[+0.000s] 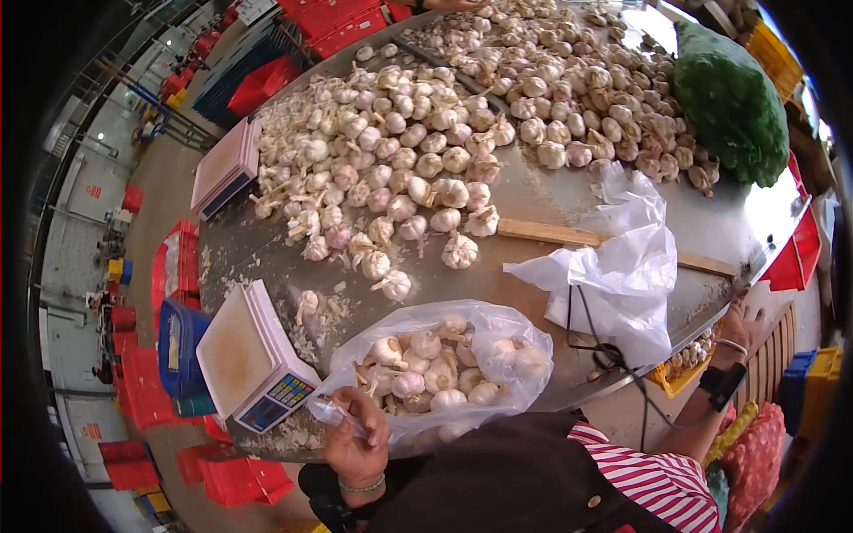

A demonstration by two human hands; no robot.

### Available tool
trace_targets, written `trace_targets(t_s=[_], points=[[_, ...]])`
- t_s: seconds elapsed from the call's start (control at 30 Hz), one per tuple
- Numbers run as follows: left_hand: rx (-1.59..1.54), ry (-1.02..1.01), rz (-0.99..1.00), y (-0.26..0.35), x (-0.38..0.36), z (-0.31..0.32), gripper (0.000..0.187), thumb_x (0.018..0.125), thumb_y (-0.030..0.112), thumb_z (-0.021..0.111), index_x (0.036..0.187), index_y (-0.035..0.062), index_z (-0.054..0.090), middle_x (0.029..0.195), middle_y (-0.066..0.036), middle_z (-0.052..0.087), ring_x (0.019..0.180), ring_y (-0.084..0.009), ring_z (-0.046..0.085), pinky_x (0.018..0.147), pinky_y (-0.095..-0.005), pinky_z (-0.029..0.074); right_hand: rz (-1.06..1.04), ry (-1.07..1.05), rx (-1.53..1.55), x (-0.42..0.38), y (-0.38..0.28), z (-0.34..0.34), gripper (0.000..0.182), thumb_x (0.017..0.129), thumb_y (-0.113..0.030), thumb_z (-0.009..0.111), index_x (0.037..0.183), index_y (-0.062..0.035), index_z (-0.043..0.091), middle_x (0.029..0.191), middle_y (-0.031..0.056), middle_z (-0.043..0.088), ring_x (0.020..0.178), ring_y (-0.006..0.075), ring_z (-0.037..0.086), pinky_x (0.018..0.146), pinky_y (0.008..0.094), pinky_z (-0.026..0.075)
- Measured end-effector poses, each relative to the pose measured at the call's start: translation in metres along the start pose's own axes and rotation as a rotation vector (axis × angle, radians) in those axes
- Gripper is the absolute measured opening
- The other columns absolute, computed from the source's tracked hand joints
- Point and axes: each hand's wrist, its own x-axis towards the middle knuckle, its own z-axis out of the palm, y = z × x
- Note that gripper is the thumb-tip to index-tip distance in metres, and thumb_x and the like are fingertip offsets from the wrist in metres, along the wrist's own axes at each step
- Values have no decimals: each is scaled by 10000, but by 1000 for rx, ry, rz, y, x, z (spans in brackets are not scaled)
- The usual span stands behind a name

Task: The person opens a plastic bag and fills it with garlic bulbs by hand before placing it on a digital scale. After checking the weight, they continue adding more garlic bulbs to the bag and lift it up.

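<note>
My left hand (pixel 358 437) pinches the rim of a clear plastic bag (pixel 524 391) at the table's near edge. Whole garlic bulbs (pixel 442 375) fill the bag, which lies with its mouth facing up. Out to the right, my right hand (pixel 745 327) is beside the table's edge, fingers apart and nothing visible in them. A digital scale (pixel 238 351) with a bare tan platform stands just left of the bag. Crumpled white plastic bags (pixel 613 271) lie on the table between the garlic bag and my right hand.
A large heap of garlic (pixel 382 151) covers the far side of the metal table (pixel 533 200). A second scale (pixel 224 169) stands at the left edge, a full green mesh sack (pixel 729 102) at the back right. A wooden strip (pixel 551 233) and dark cord (pixel 609 355) lie nearby.
</note>
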Motion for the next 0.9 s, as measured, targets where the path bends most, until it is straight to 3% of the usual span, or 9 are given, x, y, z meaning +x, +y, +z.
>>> trace_targets(t_s=[0.07, 0.1, 0.17, 0.2, 0.3, 0.33, 0.7, 0.77, 0.9], points=[[-22, 28, 6, 1, -2, 0, 432, 823, 254, 651, 1159, 30, 497, 744, -63, 495, 506, -107, 427, 404, -213, 331, -149, -155, -288, -105, 123, 123, 426, 970, -236, 456, 1276, 60, 440, 1097, 203, 594, 910, 227, 582, 718, 303, 493], [-45, 40, 1, 1, -3, 0, 451, 804, 252, 667, 1164, 32, 507, 751, -69, 510, 506, -115, 437, 406, -218, 321, 221, -743, -254, -102, 149, 130, 354, 965, -165, 468, 1238, 61, 481, 1082, 162, 598, 878, 164, 575, 776, 261, 499], [-49, 48, 18, 2, -4, 0, 449, 804, 248, 667, 1161, 25, 512, 746, -73, 512, 501, -116, 434, 406, -218, 321, 248, -504, -645, -185, 240, 185, 304, 933, -110, 517, 1208, 19, 536, 1063, 83, 589, 814, 100, 543, 724, 208, 474], [-45, 45, 29, 4, -6, 0, 446, 805, 247, 665, 1159, 23, 514, 743, -74, 513, 499, -117, 434, 407, -218, 321, 143, -974, -1027, -204, 275, 196, 273, 922, -124, 540, 1165, -6, 579, 1010, 62, 619, 808, 103, 565, 704, 232, 486], [-46, 70, 79, 7, -16, -2, 441, 808, 248, 658, 1158, 20, 517, 737, -77, 515, 493, -119, 432, 410, -219, 323, 548, -1262, -1345, -242, 388, 192, 352, 883, -194, 607, 1169, 8, 567, 977, 117, 659, 838, 215, 631, 755, 318, 513], [-49, 100, 113, 11, -21, -3, 439, 809, 248, 654, 1158, 19, 518, 735, -79, 516, 491, -120, 431, 410, -219, 325, 68, -1737, -1751, -264, 444, 184, 400, 848, -205, 621, 1188, -7, 547, 1038, 207, 629, 916, 341, 623, 818, 410, 502], [-131, 240, 182, 12, -52, -26, 429, 813, 239, 658, 1166, 43, 511, 742, -87, 517, 501, -124, 439, 410, -222, 331, -68, -1851, -2123, -270, 538, 159, 339, 809, -147, 571, 1137, -60, 562, 1044, 161, 611, 997, 280, 620, 821, 397, 505], [-139, 254, 173, 11, -50, -25, 431, 813, 241, 660, 1168, 47, 511, 744, -88, 514, 502, -129, 440, 414, -223, 332, 782, -1354, -1618, -263, 515, 173, 365, 831, -211, 591, 1166, -75, 546, 1048, 132, 615, 940, 235, 635, 748, 386, 530], [-167, 253, 136, 8, -42, -27, 436, 817, 240, 660, 1180, 53, 508, 754, -92, 506, 505, -140, 441, 427, -227, 333, 1263, -751, -531, -244, 469, 171, 429, 872, -388, 606, 1117, -37, 576, 1015, 138, 629, 840, 223, 644, 602, 310, 562]])
